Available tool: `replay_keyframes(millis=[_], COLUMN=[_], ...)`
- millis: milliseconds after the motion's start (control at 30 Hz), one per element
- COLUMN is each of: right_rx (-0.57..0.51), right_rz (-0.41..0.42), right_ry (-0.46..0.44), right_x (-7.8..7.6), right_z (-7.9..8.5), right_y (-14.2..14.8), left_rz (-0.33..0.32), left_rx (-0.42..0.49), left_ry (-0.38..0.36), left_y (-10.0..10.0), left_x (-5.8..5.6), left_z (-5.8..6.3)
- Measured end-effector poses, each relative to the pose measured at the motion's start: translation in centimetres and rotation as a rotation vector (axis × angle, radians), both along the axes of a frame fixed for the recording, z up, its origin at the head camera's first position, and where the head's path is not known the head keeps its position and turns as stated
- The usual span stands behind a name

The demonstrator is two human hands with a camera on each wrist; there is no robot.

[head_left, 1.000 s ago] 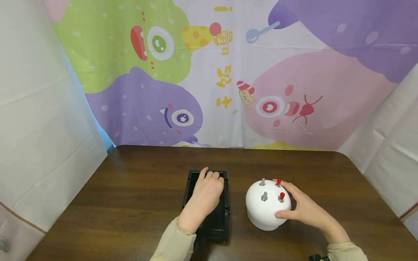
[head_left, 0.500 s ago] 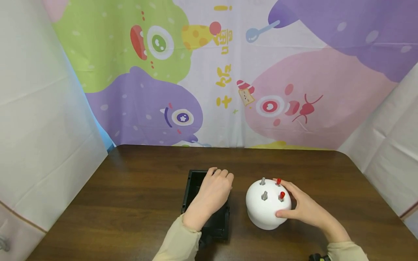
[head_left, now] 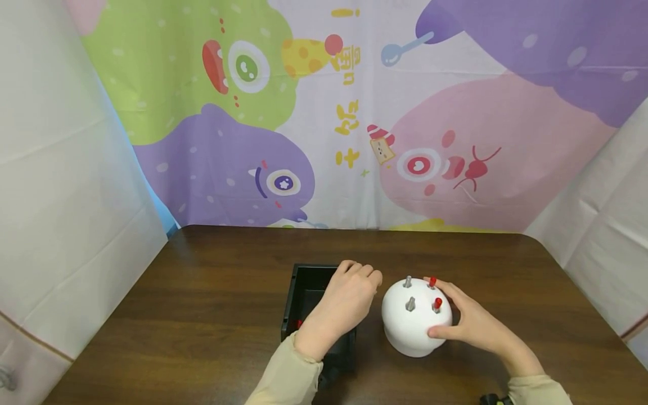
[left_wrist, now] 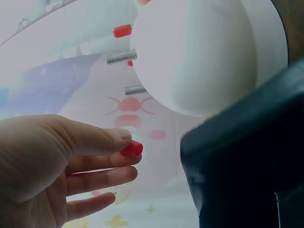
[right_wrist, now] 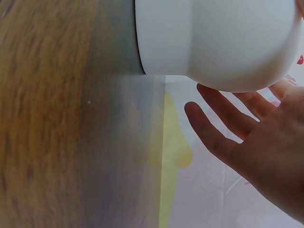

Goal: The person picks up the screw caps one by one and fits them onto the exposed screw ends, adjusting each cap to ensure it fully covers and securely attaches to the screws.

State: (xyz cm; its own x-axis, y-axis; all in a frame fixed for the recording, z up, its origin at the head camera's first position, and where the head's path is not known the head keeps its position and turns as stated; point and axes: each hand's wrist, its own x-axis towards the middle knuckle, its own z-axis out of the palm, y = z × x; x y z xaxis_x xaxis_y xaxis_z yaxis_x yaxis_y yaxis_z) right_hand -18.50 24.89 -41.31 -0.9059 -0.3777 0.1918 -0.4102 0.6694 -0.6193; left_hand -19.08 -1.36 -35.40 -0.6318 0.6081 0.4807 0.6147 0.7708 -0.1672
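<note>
In the left wrist view a small red cap (left_wrist: 133, 149) is pinched between the thumb and fingers of my left hand (head_left: 348, 298). That hand is over the right edge of a black bin (head_left: 288, 301). To its right stands a white rounded body (head_left: 411, 332) with threaded metal studs on top. Two studs are bare, the nearer bare stud (head_left: 410, 305) among them; the other two on the right carry red caps, such as the nearer fitted cap (head_left: 437, 305). My right hand (head_left: 476, 326) holds the white body from the right, thumb in front and fingers behind.
Inside the bin a red piece (head_left: 300, 323) shows beside my left wrist, which hides much of the bin's contents. A brown wooden table (head_left: 217, 315) lies under everything. A patterned cloth (head_left: 344, 197) hangs behind its far edge.
My left hand has moved right, from above the bin's inside to its right edge, closer to the white body. My right hand and the white body have stayed in place.
</note>
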Motion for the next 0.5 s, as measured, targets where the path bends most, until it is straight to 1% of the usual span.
replay_keyframes(millis=[167,500], right_rx=[-0.008,0.004], right_rz=[0.001,-0.004], right_ry=[-0.007,0.0], right_x=[0.0,0.1], right_z=[0.0,0.1], right_y=[0.0,-0.1], left_rz=[-0.019,-0.033], left_rx=[-0.007,-0.009], left_ry=[0.011,0.092], left_y=[0.6,1.6], left_x=[0.0,-0.4], left_z=[0.2,0.3])
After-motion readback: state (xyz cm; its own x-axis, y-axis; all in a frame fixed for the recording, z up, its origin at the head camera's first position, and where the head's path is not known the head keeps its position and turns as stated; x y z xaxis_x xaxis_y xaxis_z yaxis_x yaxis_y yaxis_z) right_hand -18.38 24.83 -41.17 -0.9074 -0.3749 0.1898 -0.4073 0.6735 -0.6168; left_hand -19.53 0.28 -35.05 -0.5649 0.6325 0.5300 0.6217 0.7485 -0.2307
